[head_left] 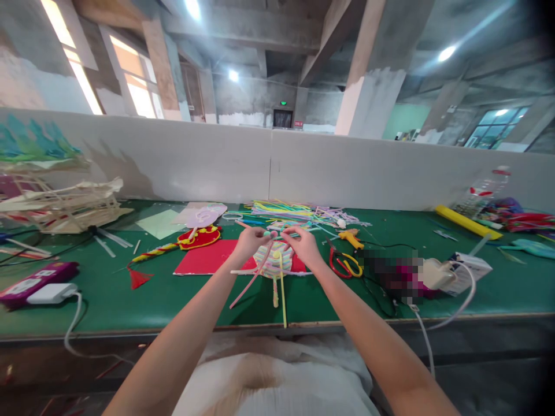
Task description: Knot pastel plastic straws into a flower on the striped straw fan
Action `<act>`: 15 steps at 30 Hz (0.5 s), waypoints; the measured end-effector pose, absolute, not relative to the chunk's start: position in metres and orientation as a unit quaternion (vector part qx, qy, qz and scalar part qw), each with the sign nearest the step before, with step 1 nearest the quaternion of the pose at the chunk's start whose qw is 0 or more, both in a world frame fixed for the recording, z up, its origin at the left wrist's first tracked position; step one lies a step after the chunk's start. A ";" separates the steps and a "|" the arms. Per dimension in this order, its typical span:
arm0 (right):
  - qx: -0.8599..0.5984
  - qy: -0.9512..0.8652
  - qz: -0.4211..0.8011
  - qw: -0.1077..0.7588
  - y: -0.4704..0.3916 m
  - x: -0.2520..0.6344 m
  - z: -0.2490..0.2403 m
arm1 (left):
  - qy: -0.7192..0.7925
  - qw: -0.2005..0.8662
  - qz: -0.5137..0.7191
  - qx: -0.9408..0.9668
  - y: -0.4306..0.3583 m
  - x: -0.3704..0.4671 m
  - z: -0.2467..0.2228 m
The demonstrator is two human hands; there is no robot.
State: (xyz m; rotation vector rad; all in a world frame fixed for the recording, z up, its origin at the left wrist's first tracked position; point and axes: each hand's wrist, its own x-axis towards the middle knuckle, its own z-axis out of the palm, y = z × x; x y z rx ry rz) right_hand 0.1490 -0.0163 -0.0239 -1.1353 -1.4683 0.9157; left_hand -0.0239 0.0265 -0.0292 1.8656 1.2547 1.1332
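A round piece wound from pastel pipe cleaners, with a short striped handle, lies in front of me near the table's edge. Loose pink and yellow stems cross it and stick out toward me. At its far rim my left hand pinches a pipe cleaner between thumb and fingers. Close beside it, my right hand is closed in a pinch on a pipe cleaner at the same rim. Both hands hide part of the rim, and the fingertips are too small to show finer detail. A red board lies underneath.
Pipe cleaners are heaped behind my hands. Left is a red-and-yellow fan with a tassel. Scissors, an orange glue gun, power strips and a white cable lie right. A stick model stands far left; a low partition runs behind.
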 end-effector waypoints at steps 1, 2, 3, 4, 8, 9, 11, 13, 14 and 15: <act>-0.472 -0.614 0.374 0.511 -0.018 0.148 -0.023 | 0.478 0.310 0.442 0.693 0.028 -0.024 -0.029; -0.473 -0.617 0.372 0.508 -0.018 0.147 -0.022 | 0.481 0.316 0.454 0.680 0.029 -0.024 -0.029; -0.473 -0.621 0.373 0.502 -0.018 0.145 -0.020 | 0.482 0.323 0.466 0.668 0.030 -0.023 -0.029; -0.472 -0.625 0.377 0.495 -0.018 0.143 -0.019 | 0.481 0.331 0.476 0.657 0.030 -0.023 -0.028; -0.458 -0.642 0.412 0.456 -0.011 0.135 -0.016 | 0.461 0.376 0.507 0.624 0.028 -0.018 -0.020; -0.455 -0.644 0.419 0.450 -0.010 0.134 -0.016 | 0.452 0.391 0.510 0.618 0.026 -0.016 -0.018; -0.454 -0.643 0.426 0.447 -0.009 0.132 -0.017 | 0.434 0.425 0.516 0.605 0.023 -0.014 -0.016; -0.454 -0.638 0.428 0.451 -0.008 0.131 -0.018 | 0.418 0.456 0.524 0.586 0.021 -0.012 -0.015; -0.453 -0.637 0.429 0.453 -0.009 0.132 -0.018 | 0.412 0.470 0.528 0.575 0.020 -0.012 -0.015; -0.452 -0.636 0.430 0.454 -0.009 0.133 -0.018 | 0.406 0.484 0.533 0.563 0.020 -0.011 -0.015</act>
